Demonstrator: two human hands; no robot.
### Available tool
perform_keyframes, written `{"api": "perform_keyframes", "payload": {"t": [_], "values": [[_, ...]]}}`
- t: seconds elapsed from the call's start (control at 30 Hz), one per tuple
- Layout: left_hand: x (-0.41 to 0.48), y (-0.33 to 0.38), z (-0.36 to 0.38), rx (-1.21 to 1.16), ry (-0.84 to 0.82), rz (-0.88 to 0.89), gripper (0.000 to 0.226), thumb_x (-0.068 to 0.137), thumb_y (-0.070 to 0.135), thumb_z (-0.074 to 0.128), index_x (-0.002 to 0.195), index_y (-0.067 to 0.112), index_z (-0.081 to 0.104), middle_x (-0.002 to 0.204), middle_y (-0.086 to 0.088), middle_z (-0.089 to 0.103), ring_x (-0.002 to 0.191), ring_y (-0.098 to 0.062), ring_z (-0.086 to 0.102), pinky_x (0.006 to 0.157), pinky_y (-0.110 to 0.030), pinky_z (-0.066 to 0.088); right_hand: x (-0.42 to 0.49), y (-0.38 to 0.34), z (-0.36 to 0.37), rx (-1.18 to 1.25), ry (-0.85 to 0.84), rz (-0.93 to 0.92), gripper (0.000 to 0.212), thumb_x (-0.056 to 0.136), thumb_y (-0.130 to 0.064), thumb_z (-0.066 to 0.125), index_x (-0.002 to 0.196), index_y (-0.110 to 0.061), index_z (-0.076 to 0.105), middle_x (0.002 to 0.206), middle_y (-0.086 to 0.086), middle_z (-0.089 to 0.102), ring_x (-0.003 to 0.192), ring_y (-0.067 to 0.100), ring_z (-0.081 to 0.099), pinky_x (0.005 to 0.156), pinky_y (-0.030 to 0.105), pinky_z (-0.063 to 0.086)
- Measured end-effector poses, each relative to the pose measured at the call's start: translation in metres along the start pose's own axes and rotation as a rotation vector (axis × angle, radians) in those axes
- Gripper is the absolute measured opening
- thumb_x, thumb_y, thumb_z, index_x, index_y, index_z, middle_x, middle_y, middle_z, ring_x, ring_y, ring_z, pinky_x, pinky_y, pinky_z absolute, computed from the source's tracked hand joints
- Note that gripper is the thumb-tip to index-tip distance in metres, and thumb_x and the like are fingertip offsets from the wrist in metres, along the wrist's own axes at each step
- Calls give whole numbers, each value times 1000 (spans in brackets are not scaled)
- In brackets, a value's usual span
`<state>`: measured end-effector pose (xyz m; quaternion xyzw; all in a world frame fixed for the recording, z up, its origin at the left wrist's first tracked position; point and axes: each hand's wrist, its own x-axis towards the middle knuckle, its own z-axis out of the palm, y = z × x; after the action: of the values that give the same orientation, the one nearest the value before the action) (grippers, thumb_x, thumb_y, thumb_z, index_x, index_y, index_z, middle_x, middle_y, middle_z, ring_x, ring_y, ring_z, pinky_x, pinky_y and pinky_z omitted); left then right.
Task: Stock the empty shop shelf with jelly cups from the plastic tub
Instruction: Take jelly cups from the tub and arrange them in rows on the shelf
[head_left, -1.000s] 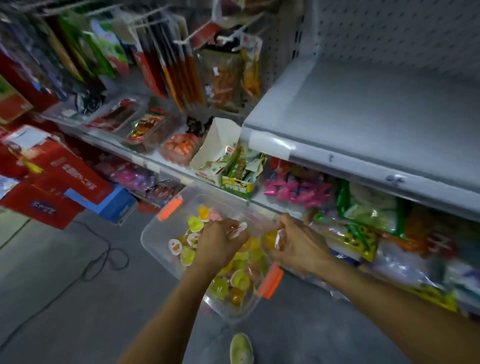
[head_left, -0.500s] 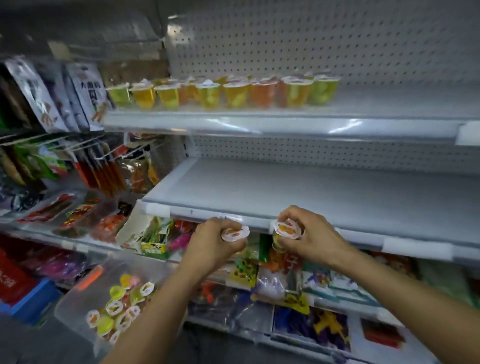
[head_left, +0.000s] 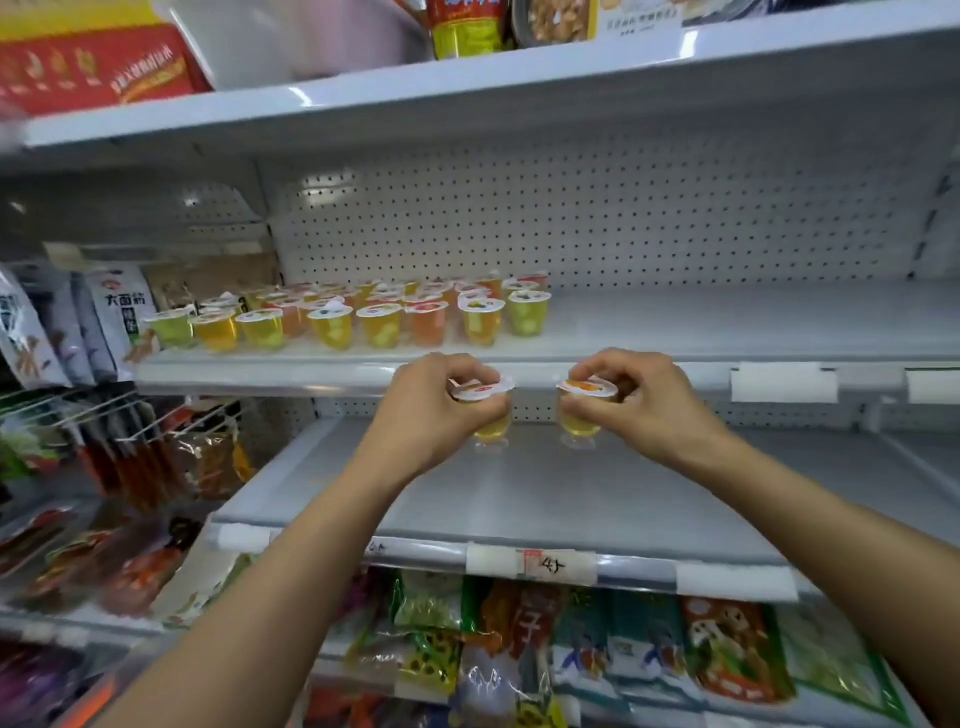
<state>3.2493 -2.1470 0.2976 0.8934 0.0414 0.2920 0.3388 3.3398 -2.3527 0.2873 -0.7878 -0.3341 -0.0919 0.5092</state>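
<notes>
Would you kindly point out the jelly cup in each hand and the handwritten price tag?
left-hand jelly cup (head_left: 492, 429), head view, yellow body.
right-hand jelly cup (head_left: 587, 387), head view, lid.
handwritten price tag (head_left: 553, 565), head view, centre.

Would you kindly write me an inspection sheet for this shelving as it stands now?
Surface: lower shelf bare; upper shelf bare on its right.
Job's things: jelly cups upright in rows on the upper shelf's left.
Clutter: nothing seen.
Grippers: left hand grips a yellow cup; right hand grips a second cup, both before the upper shelf's edge.
Cables: nothing seen.
Surroundings: pegboard behind; snack bags below; red box above left; hanging packets left.
</notes>
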Motion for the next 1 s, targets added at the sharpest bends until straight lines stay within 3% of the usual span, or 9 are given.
{"api": "perform_keyframes", "payload": {"t": [0.23, 0.47, 0.57, 0.63, 0.83, 1.0], "values": [[64, 6, -22, 24, 49, 76, 16, 75, 38, 80, 87, 32, 73, 92, 8, 71, 86, -8, 62, 77, -26, 49, 63, -4, -14, 13, 102, 3, 21, 75, -31, 81, 93, -25, 71, 79, -6, 67, 62, 0, 56, 56, 9, 42], [113, -3, -20, -48, 66, 65, 20, 72, 46, 80, 86, 34, 74, 83, 10, 68, 66, -8, 58, 69, -30, 52, 116, 9, -20, -36, 68, 73, 24, 78, -24, 80, 100, -17, 72, 88, -1, 71, 73, 8, 61, 64, 14, 46], [127, -4, -16, -43, 57, 86, 20, 73, 44, 80, 89, 32, 74, 72, 12, 61, 61, -5, 51, 61, -24, 40, 125, 15, -15, -68, -13, 72, 17, 79, -17, 79, 95, -17, 71, 82, -2, 70, 69, 7, 60, 59, 8, 46], [133, -2, -16, -49, 41, 100, 20, 74, 44, 79, 89, 31, 74, 75, 9, 64, 64, -6, 52, 59, -23, 38, 128, 20, -12, -119, -29, 59, 19, 78, -17, 79, 95, -21, 71, 85, -4, 70, 73, 7, 61, 65, 13, 49], [154, -2, -6, -120, 24, 114, 18, 73, 41, 81, 86, 31, 74, 71, 9, 64, 61, -8, 52, 62, -24, 42, 139, 36, -8, -125, -20, 71, 20, 76, -22, 81, 93, -27, 70, 86, -5, 72, 77, 9, 64, 77, 29, 55], [160, 1, -3, -123, 15, 97, 21, 74, 42, 81, 90, 30, 75, 80, 9, 67, 71, -7, 59, 71, -27, 49, 142, 34, -3, -123, -40, 57, 23, 75, -23, 81, 96, -27, 71, 84, -8, 71, 70, 3, 62, 67, 20, 52]]}}
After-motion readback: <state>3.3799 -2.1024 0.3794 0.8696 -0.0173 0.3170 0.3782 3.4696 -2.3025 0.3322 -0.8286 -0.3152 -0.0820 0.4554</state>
